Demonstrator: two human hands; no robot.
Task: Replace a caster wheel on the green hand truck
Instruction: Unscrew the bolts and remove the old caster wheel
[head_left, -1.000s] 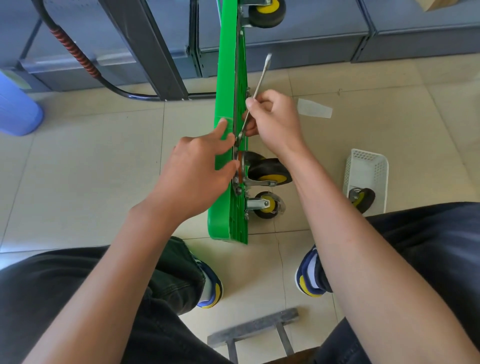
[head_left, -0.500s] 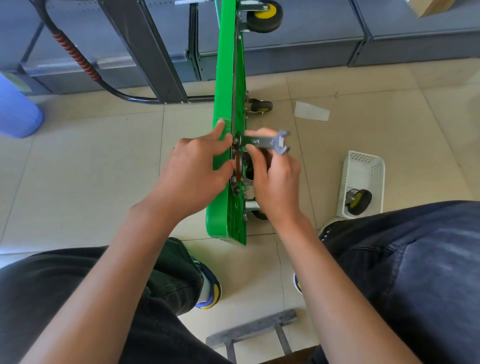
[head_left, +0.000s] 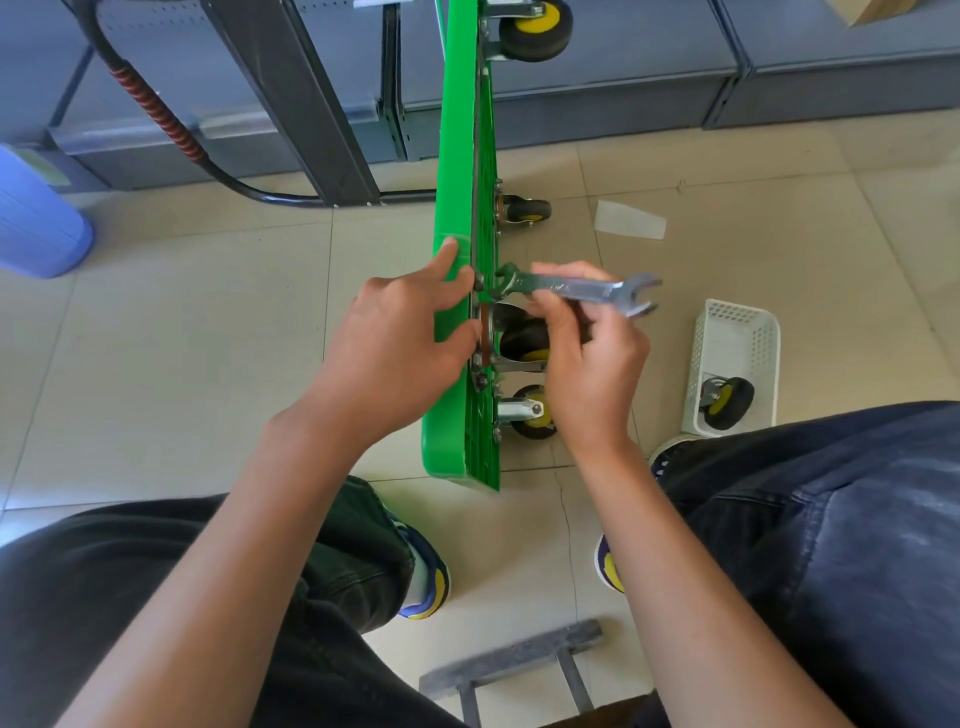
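Observation:
The green hand truck (head_left: 460, 156) stands on edge on the tiled floor, its wheels facing right. My left hand (head_left: 400, 338) grips the deck's edge beside a caster's mounting plate, fingers on the plate's bolts. My right hand (head_left: 582, 353) pinches a silver open-end wrench (head_left: 576, 286) lying level, its left jaw on a nut at the plate's top. A black caster with a yellow hub (head_left: 524, 338) sits half hidden behind my right hand. Another caster (head_left: 527, 413) lies just below it.
A white basket (head_left: 737, 338) on the right holds a loose caster wheel (head_left: 724, 402). Two more casters (head_left: 527, 210) (head_left: 535, 26) are on the truck farther away. Grey cabinets line the back, a blue bin (head_left: 36, 223) stands left, and a grey metal bar (head_left: 511, 657) lies near my feet.
My right hand swung the wrench from pointing away down to level, then slid slightly along it. My left hand stayed on the deck edge.

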